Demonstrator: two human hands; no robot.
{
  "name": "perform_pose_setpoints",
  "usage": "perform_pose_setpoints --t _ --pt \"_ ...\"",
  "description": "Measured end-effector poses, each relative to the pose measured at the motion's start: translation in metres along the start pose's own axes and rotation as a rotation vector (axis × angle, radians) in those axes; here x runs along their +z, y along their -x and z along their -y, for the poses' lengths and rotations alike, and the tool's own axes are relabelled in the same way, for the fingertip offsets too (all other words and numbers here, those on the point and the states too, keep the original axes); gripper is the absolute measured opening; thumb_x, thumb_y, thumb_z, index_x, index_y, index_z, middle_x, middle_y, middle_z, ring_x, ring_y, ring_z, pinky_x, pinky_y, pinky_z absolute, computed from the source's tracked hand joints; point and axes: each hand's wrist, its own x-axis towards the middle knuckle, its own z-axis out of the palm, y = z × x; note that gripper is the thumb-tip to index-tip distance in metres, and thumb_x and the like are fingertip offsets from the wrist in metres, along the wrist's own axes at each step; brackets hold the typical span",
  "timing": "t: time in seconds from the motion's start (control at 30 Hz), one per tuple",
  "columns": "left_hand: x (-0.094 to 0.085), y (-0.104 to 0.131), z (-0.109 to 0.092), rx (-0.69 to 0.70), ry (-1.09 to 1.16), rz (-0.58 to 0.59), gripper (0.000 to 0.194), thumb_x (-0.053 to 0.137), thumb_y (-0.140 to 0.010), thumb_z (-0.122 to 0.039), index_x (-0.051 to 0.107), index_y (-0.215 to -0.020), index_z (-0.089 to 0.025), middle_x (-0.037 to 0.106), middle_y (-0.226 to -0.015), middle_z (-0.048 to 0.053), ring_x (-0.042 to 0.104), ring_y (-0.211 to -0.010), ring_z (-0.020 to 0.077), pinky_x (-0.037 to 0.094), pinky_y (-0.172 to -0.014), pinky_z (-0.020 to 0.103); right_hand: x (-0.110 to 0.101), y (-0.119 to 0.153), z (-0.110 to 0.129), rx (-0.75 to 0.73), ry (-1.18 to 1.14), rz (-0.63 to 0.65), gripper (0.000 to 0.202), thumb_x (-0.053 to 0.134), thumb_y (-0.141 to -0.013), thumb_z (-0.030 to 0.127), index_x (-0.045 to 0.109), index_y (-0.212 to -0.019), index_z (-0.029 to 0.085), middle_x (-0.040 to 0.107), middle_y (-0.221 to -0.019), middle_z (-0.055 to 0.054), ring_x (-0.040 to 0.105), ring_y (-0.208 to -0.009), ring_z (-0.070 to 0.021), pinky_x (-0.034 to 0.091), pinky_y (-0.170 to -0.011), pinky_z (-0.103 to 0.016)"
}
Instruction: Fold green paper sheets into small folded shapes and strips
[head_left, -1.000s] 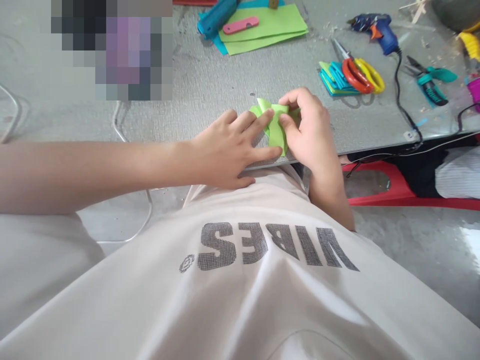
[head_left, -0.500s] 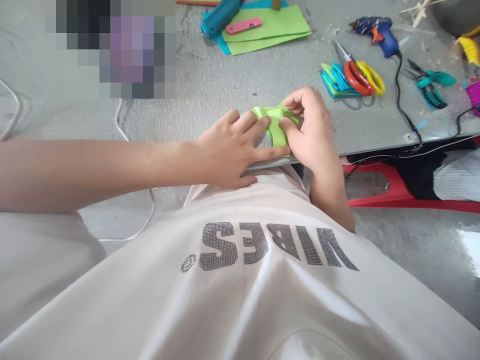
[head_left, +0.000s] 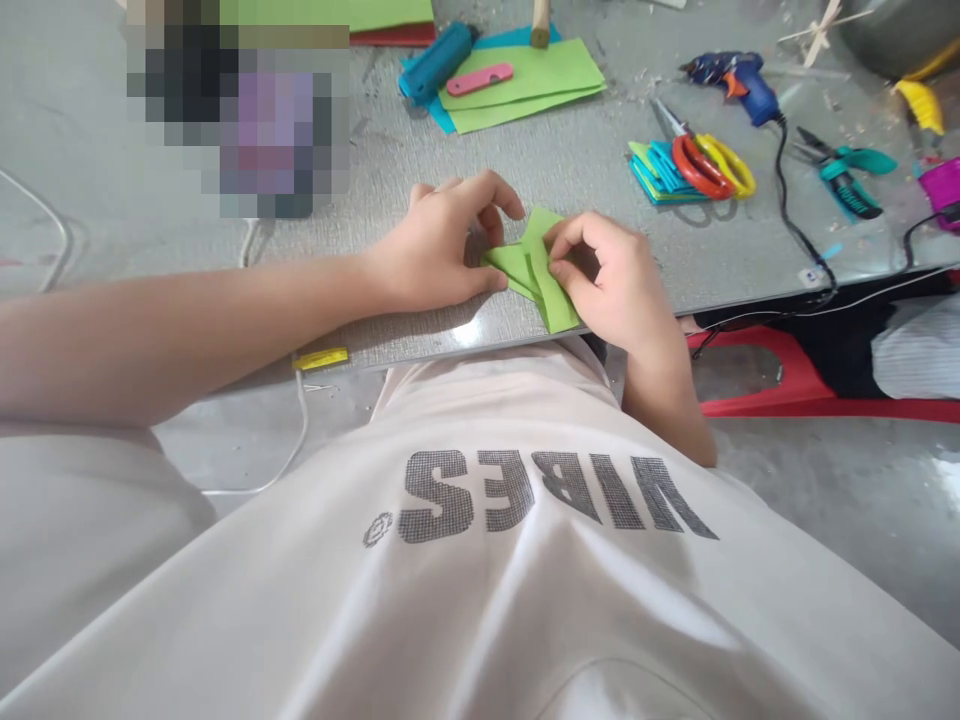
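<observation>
A folded piece of light green paper (head_left: 553, 295) lies near the table's front edge, with creased flaps crossing each other. My right hand (head_left: 615, 285) pinches its right side between thumb and fingers. To the left, my left hand (head_left: 439, 245) has its fingers curled and held apart above the table. Its thumb tip is at the paper's left corner; whether it presses on it I cannot tell.
Scissors (head_left: 712, 168) rest on folded blue and green papers (head_left: 664, 175). Beyond are a blue glue gun (head_left: 739, 82), pliers (head_left: 847, 170), and green sheets (head_left: 540, 85) carrying a pink cutter (head_left: 480, 79). A white cable (head_left: 301, 420) hangs at the front edge.
My left hand has lifted off the green paper and moved left, its fingers rising from flat. The paper is turned and its flaps stand more apart, with my right hand still on it.
</observation>
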Motion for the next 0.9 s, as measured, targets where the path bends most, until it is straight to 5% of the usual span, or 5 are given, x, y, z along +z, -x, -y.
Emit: perform_pose_setpoints --t 0.23,0.4,0.53,0.77,0.9 --pt "0.01 0.001 0.021 0.189 0.07 -0.095 0.057 0.066 -0.116 -0.063 0.061 -0.163 -0.031 0.088 -0.123 0.004 0.081 -0.108 0.0284 0.059 -0.119 0.065 -0.017 0.013 0.006 -0.054 -0.103 0.111 0.026 0.075 -0.113 0.058 0.083 -0.121 0.035 0.093 -0.135 -0.008 0.084 -0.148 -0.0417 0.069 -0.125 -0.063" --pt "0.017 0.002 0.032 0.292 0.101 -0.172 0.069 0.074 -0.11 -0.05 0.056 -0.174 -0.031 0.091 -0.106 0.003 0.086 -0.104 0.0323 0.064 -0.114 0.063 -0.021 0.016 -0.001 -0.074 -0.118 0.178 0.062 0.11 -0.082 0.066 0.077 -0.124 0.034 0.091 -0.149 -0.01 0.083 -0.153 -0.0466 0.072 -0.121 -0.064" --pt "0.019 0.001 0.031 0.263 0.089 -0.179 0.057 0.076 -0.108 -0.054 0.07 -0.161 -0.033 0.091 -0.107 0.004 0.085 -0.103 0.0335 0.062 -0.117 0.065 -0.014 0.018 -0.001 -0.066 -0.104 0.124 0.042 0.1 -0.093 0.051 0.072 -0.12 0.034 0.089 -0.157 -0.011 0.073 -0.17 -0.0461 0.069 -0.127 -0.07" --pt "0.01 -0.006 0.033 0.316 0.047 -0.078 0.033 0.074 -0.109 -0.062 0.081 -0.101 -0.03 0.085 -0.096 0.004 0.082 -0.105 0.0326 0.055 -0.122 0.063 -0.01 0.019 0.002 0.005 -0.099 0.054 0.029 0.095 -0.094 0.048 0.081 -0.113 0.032 0.094 -0.139 -0.009 0.075 -0.166 -0.0484 0.069 -0.131 -0.069" --pt "0.009 -0.008 0.037 0.363 0.011 -0.022 0.035 0.071 -0.11 -0.062 0.086 -0.102 -0.032 0.085 -0.095 0.004 0.079 -0.115 0.0352 0.05 -0.121 0.062 -0.012 0.018 0.003 -0.021 -0.115 0.058 0.027 0.09 -0.096 0.048 0.087 -0.117 0.032 0.095 -0.132 -0.009 0.072 -0.17 -0.0496 0.068 -0.132 -0.071"
